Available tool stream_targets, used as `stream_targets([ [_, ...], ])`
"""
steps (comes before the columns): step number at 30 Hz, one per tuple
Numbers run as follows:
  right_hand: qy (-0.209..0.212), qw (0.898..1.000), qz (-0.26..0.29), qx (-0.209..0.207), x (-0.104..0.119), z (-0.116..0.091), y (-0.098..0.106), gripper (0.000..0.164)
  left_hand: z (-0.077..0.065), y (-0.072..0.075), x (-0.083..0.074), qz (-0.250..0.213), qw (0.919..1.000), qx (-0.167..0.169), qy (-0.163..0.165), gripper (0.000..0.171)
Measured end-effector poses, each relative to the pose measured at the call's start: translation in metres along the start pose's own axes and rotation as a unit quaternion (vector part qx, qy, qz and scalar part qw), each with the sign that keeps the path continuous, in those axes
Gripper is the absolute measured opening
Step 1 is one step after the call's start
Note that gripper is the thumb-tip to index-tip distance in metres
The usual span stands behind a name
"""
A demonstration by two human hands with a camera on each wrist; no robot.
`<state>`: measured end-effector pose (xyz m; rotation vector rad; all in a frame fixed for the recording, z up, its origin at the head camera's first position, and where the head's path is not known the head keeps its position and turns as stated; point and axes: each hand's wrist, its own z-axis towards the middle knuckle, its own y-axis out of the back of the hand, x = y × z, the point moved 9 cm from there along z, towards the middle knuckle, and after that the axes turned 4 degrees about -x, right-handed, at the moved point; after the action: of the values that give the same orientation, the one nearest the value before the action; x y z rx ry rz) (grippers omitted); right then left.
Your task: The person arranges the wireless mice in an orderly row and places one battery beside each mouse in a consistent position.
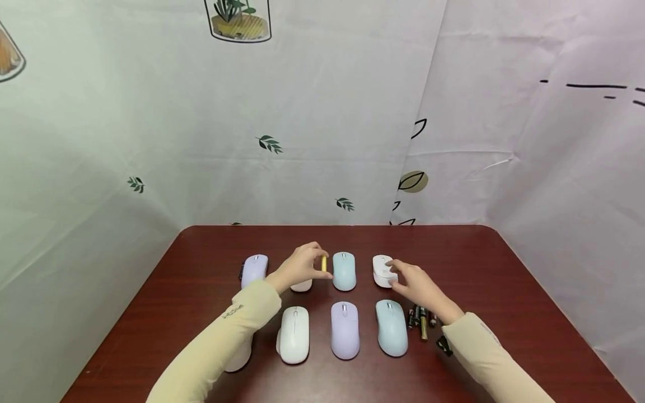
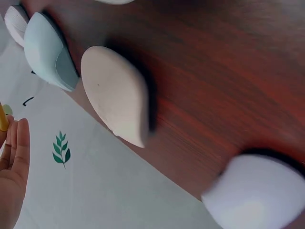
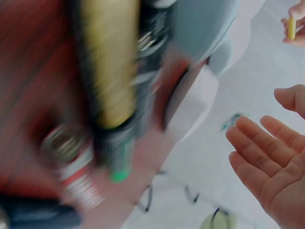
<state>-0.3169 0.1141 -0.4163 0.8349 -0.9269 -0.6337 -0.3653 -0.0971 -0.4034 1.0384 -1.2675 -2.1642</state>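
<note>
My left hand point(image 1: 301, 265) pinches a small yellow battery point(image 1: 324, 263) upright between thumb and fingertips, above the back row of computer mice. Below that hand, a beige mouse point(image 2: 116, 95) is partly hidden in the head view. A light blue mouse point(image 1: 344, 272) lies just right of the battery. My right hand point(image 1: 417, 286) is at the white mouse point(image 1: 382, 270) on the back right, its fingertips overlapping the mouse's right edge in the head view. In the right wrist view its palm holds nothing and its fingers are spread.
The front row has a white mouse point(image 1: 294, 336), a purple mouse point(image 1: 345, 330) and a light blue mouse point(image 1: 391, 327); another pale mouse point(image 1: 239, 358) is partly behind my left sleeve. Several dark and gold batteries point(image 1: 424, 326) lie under my right forearm. A purple mouse point(image 1: 255, 268) sits back left.
</note>
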Motion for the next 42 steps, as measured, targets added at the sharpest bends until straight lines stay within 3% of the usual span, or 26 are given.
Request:
stream_targets([
  [3, 0.021, 0.999, 0.005, 0.024, 0.019, 0.005, -0.01, 0.034, -0.012, 0.007, 0.006, 0.022, 0.9997, 0.0, 0.001, 0.046],
  [10, 0.09, 0.995, -0.012, 0.049, 0.066, 0.017, -0.029, 0.039, -0.03, 0.026, 0.016, 0.077, 0.9959, -0.025, -0.04, 0.049],
  [14, 0.097, 0.992, -0.022, 0.074, 0.094, 0.022, -0.047, 0.043, -0.042, 0.036, 0.02, 0.106, 0.9921, -0.04, -0.052, 0.05],
  [19, 0.119, 0.985, -0.052, 0.113, 0.127, 0.032, -0.072, 0.043, -0.054, 0.04, 0.032, 0.119, 0.9912, -0.049, -0.031, 0.05],
  [24, 0.147, 0.975, -0.091, 0.139, 0.149, 0.057, -0.087, 0.039, -0.061, 0.038, 0.044, 0.118, 0.9922, -0.04, 0.009, 0.05],
  [28, 0.132, 0.968, -0.13, 0.167, 0.151, 0.084, -0.099, 0.043, -0.063, 0.04, 0.048, 0.117, 0.9919, -0.04, 0.027, 0.051],
  [34, 0.055, 0.958, -0.15, 0.238, 0.139, 0.114, -0.122, 0.052, -0.062, 0.048, 0.053, 0.136, 0.9892, -0.026, 0.049, 0.051],
  [38, 0.007, 0.954, -0.154, 0.258, 0.127, 0.122, -0.134, 0.057, -0.059, 0.051, 0.051, 0.144, 0.9889, -0.015, 0.033, 0.051],
  [42, -0.014, 0.957, -0.16, 0.243, 0.124, 0.127, -0.14, 0.06, -0.06, 0.049, 0.055, 0.212, 0.9767, 0.005, 0.03, 0.05],
])
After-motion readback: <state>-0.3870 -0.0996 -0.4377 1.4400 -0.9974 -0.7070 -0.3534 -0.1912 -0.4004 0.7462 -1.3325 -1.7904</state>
